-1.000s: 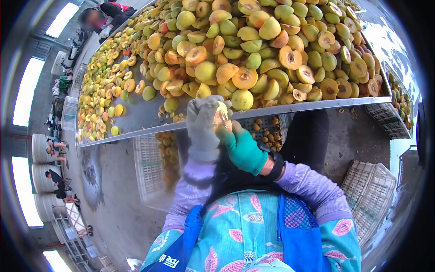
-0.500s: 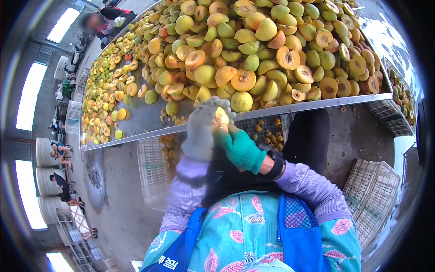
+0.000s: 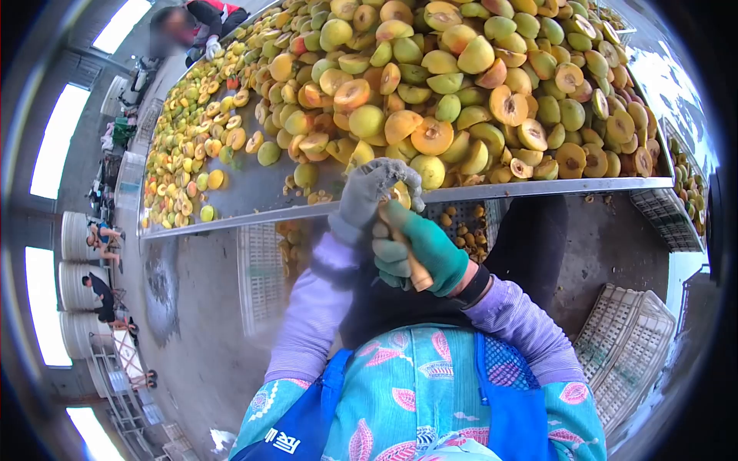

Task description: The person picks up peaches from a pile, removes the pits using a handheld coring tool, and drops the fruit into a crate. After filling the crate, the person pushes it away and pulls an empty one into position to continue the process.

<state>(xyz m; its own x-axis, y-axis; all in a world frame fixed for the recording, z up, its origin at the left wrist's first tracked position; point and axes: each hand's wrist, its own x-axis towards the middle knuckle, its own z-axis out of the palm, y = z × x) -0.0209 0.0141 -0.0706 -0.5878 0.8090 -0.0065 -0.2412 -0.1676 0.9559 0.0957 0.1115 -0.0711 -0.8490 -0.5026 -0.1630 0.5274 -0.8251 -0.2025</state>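
Note:
My left hand (image 3: 370, 192), in a grey glove, is closed around a yellow peach half (image 3: 399, 193), mostly covered by the fingers. In a green glove, my right hand (image 3: 427, 247) grips a wooden-handled tool (image 3: 420, 275), its handle end poking out below the fist. The tool's working end is hidden at the fruit, so its exact kind does not show. Both hands meet just in front of the metal table's edge (image 3: 500, 189). Beyond them lies a large heap of halved peaches (image 3: 430, 137), some cut face up with brown centres.
Below the table edge a crate (image 3: 492, 223) holds small brown pieces. White crates (image 3: 626, 349) are stacked at right, and another crate (image 3: 261, 269) stands left. A person's gloved hand (image 3: 213, 48) is at the table's far left. Other people sit by white tanks (image 3: 75, 288).
My right hand has turned, bringing the wooden handle into sight. My left fingers have curled further over the fruit. The co-worker's hand has moved down to the fruit, and the view has shifted slightly.

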